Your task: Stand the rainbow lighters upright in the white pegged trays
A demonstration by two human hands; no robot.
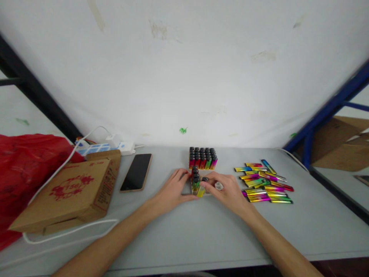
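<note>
Now a lighter is being pinched by the right hand, beside upright lighters cupped by the left hand.

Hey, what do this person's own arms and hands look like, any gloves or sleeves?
Both the left hand and right hand are ungloved. No sleeve, watch or bracelet shows on either forearm; rings I can't make out.

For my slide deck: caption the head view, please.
Right hand holding a yellow lighter, left hand beside a standing row, with upright lighters behind and loose lighters to the right.
</note>
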